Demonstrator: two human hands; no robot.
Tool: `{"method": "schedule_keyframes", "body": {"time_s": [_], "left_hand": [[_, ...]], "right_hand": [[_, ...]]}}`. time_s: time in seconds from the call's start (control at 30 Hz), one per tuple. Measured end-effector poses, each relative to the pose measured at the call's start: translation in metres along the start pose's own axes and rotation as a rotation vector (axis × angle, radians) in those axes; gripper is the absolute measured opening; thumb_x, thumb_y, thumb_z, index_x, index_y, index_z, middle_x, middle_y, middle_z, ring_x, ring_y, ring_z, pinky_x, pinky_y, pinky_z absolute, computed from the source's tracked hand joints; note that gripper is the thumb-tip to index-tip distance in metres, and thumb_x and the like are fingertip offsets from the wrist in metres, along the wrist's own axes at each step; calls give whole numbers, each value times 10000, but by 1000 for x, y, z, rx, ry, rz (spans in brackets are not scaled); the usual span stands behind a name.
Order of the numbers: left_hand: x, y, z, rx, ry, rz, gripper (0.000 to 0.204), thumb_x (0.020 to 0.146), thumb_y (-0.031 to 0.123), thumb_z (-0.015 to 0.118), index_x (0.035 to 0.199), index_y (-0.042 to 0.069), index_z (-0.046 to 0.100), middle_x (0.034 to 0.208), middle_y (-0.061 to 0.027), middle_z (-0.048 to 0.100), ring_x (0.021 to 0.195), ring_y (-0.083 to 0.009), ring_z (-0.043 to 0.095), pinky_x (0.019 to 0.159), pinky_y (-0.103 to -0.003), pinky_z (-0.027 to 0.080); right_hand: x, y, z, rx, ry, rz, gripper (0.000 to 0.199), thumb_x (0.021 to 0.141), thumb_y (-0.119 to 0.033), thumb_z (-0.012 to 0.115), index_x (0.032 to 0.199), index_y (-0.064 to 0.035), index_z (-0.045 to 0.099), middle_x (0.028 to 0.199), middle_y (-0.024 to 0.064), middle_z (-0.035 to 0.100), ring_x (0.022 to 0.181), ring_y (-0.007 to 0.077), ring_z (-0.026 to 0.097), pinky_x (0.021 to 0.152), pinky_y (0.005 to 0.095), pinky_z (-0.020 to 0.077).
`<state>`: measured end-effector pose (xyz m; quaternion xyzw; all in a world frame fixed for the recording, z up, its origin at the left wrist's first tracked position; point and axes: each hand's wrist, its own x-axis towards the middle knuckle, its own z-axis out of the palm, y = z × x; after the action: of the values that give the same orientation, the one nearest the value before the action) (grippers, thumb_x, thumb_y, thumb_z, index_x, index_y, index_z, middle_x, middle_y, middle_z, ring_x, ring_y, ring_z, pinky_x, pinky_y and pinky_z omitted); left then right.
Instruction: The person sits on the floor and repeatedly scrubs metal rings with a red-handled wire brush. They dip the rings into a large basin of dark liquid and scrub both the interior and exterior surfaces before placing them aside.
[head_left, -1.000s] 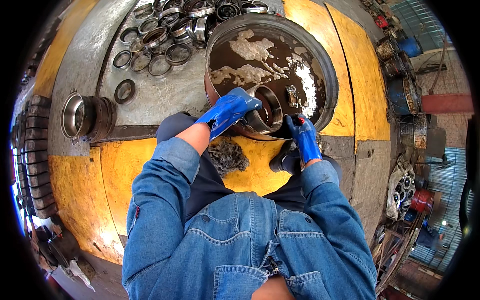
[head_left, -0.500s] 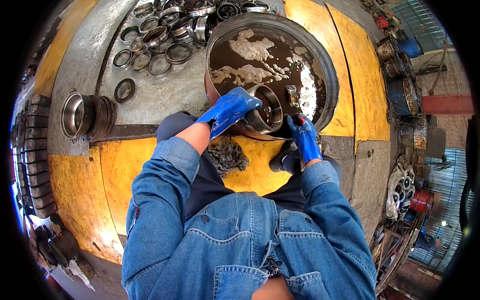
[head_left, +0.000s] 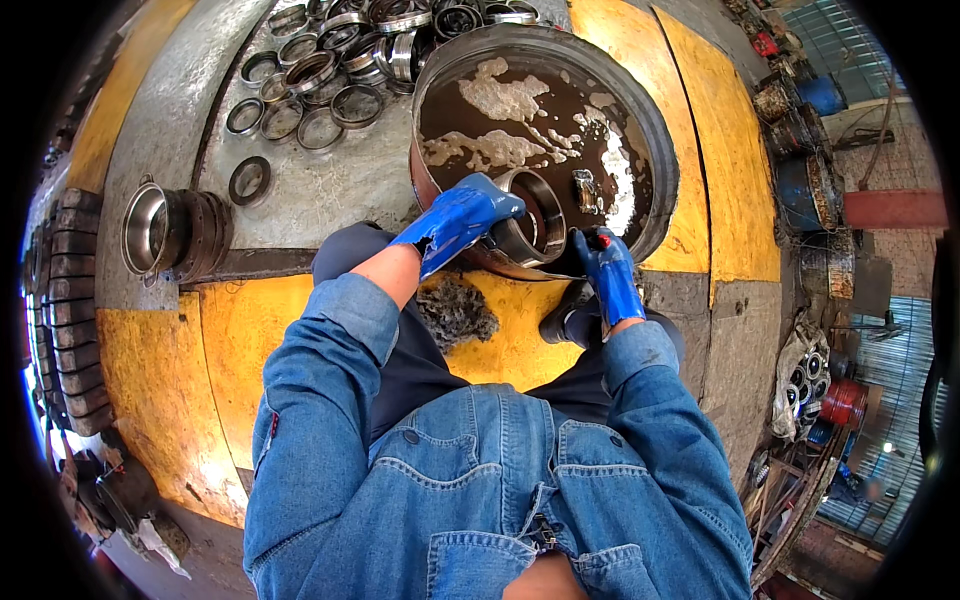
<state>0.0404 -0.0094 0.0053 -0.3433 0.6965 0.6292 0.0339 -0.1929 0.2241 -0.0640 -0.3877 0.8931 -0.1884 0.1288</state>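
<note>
Jacket [head_left: 490, 450] of blue denim, worn by the person seated before us, with sleeves rolled above torn, blue-gloved hands. A shaggy grey wad [head_left: 457, 312] lies between the legs on yellow flooring [head_left: 520, 350]. The left hand [head_left: 462, 218] is closed over one edge of a wide metal ring [head_left: 511, 240]. The right hand [head_left: 608, 272], fingers curled, is just beside the ring, a red spot at its tip; whether it pinches anything cannot be told. The ring sits tilted at the near side of a round tub [head_left: 664, 200]; whether the rim bears its weight is unclear. It looks stiff, fairly heavy and hard to damage by handling, but probably slippery when wet; the wall offers the best hold, thumb and fingers on opposite faces, ideally at two opposite sides. Beyond, dark liquid [head_left: 460, 110] with pale foam surrounds a small metal part [head_left: 585, 190]. To the left stands a steel pot [head_left: 165, 215]; farther off, more rings [head_left: 402, 58] lie heaped.
</note>
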Motion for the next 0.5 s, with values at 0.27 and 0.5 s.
{"method": "schedule_keyframes", "body": {"time_s": [0.27,0.5], "left_hand": [[-1,4,-1,28,-20,-5,584,861,500,752,1171,5,757,1099,-222,765,1012,-349,731,894,-418,541],[1,4,0,50,-16,-7,582,866,503,749,1172,9,759,1097,-225,765,1027,-354,731,905,-424,536]], "right_hand": [[2,9,4,4,9,0,345,939,-441,735,1028,-110,779,990,176,774,978,383,733,844,459,577],[0,1,-2,-1,-10,20,351,943,-445,729,1044,-113,779,989,170,776,980,377,736,853,455,575]]}}
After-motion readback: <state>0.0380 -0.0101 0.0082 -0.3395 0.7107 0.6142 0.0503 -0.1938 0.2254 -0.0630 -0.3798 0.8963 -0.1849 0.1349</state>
